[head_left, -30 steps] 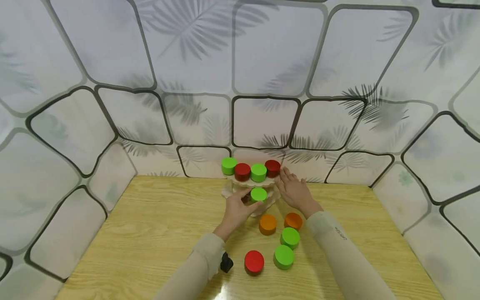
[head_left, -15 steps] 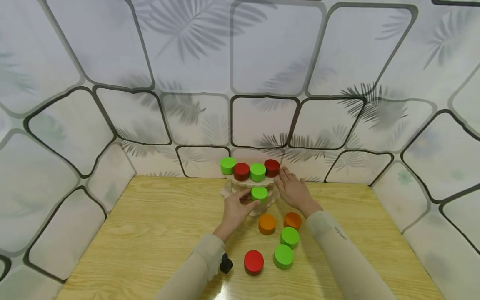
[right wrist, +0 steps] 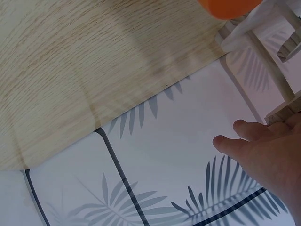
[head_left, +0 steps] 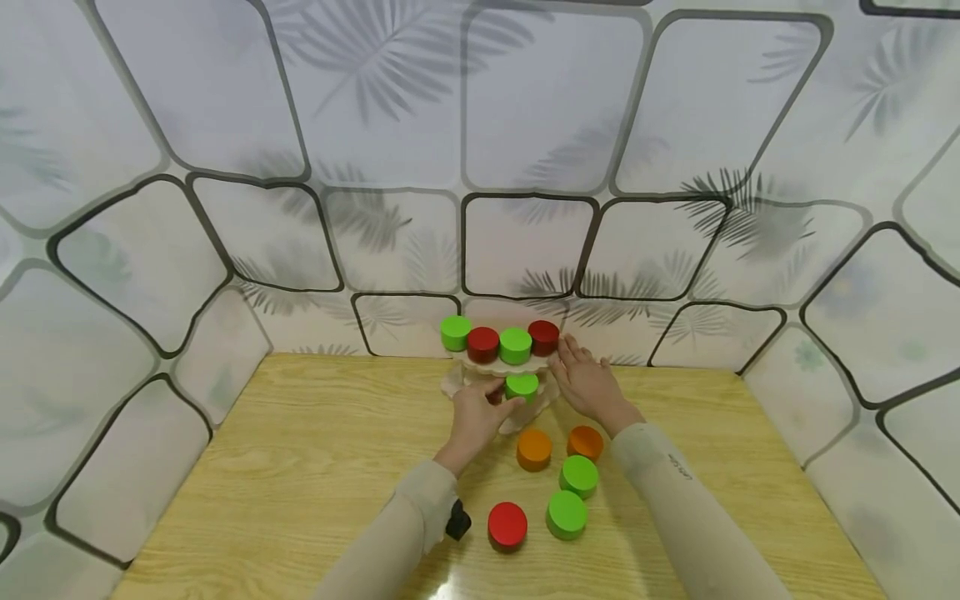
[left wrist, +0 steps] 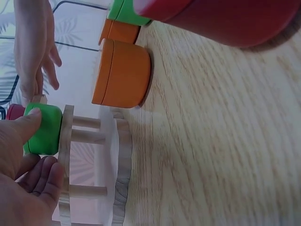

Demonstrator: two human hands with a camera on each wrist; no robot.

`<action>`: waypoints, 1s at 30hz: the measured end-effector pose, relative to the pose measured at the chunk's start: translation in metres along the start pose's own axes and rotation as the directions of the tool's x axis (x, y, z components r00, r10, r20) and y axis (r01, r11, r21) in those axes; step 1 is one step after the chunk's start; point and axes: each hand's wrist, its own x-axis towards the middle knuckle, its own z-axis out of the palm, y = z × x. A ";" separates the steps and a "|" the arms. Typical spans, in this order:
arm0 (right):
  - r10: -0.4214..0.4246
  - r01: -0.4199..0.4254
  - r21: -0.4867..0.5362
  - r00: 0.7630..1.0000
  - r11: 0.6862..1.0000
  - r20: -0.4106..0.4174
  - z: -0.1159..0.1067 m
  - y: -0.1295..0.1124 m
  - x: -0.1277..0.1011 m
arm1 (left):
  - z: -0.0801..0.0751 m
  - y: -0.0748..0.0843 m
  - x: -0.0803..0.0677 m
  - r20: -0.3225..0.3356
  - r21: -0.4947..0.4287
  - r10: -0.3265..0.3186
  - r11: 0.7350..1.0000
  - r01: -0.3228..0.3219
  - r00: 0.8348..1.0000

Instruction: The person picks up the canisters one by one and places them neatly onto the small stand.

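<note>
My left hand pinches a short round green block between thumb and fingers. In the left wrist view that green block sits against a middle tier of a wooden tiered stand with wavy edges and round posts. My right hand lies with straight fingers along the right side of the stand's top tier, beside a dark red block. Its fingertips are partly out of frame in the right wrist view. Also on the top tier are a green block, a red one and another green one.
Loose on the wooden table, in front of the stand, lie two orange blocks, two green blocks and a red block. A patterned wall rises directly behind the stand.
My left hand has shifted the green block slightly right and further in under the top tier. The right hand and the loose blocks stay where they were.
</note>
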 end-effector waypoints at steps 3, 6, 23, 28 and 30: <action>-0.004 0.004 -0.003 1.000 1.000 -0.005 0.000 0.000 0.000 | 0.002 -0.001 0.002 -0.009 0.015 0.003 1.000 -0.003 1.000; -0.004 0.004 0.001 1.000 1.000 -0.009 0.001 0.000 0.000 | 0.004 -0.002 0.002 -0.018 0.021 0.013 1.000 -0.013 1.000; -0.008 0.008 -0.010 1.000 1.000 -0.006 0.000 0.000 0.000 | 0.006 -0.003 0.004 -0.034 0.032 0.058 0.998 -0.057 0.998; -0.006 0.006 -0.011 1.000 1.000 -0.010 -0.001 -0.001 -0.001 | 0.009 0.001 0.008 -0.066 0.070 0.046 0.997 -0.041 0.997; -0.006 0.006 -0.009 1.000 1.000 -0.013 -0.001 -0.002 -0.001 | 0.011 0.002 0.008 -0.082 0.083 0.038 0.996 -0.031 0.996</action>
